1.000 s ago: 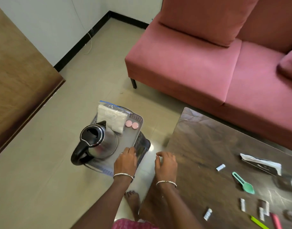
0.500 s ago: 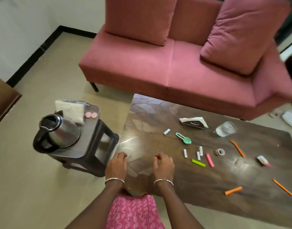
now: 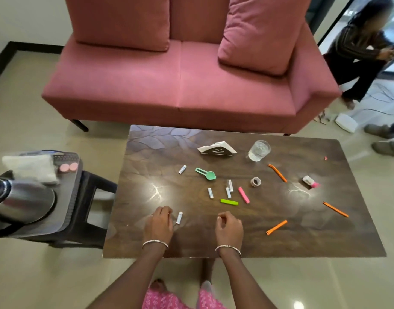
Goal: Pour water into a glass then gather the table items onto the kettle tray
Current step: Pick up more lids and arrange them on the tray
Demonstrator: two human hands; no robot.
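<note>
The steel electric kettle [image 3: 20,204] fills most of the grey tray [image 3: 64,219], which sits on a black plastic stool [image 3: 95,190] beside the dark wooden surface [image 3: 147,152]. A white napkin packet [image 3: 31,168] and two round pink tablets [image 3: 68,167] take the tray's far end. Little bare room is left there, so gathered pieces may well roll off its rim or nudge the kettle.

The left hand [image 3: 159,224] rests on the surface. Its grip is loosely curled and has hold of nothing, with a small white tube [image 3: 179,217] lying just beside its fingers. That tube is round and light, and a hasty pinch could flick it over the near edge. The right hand [image 3: 229,226] is also curled loosely, and nothing shows inside its grip.

Farther back lie more white tubes, a green plastic scoop [image 3: 206,173], a lime-green bar [image 3: 229,201] and a pink bar [image 3: 243,194]. Scooping up too many at once invites drops.

The clear glass [image 3: 259,150] already holds water and stands near a black napkin holder [image 3: 217,149]. The orange sticks [image 3: 277,173] lie to the right, and a forearm reaching over for them could tip the glass. Carrying it to the crowded tray also risks a spill.
</note>
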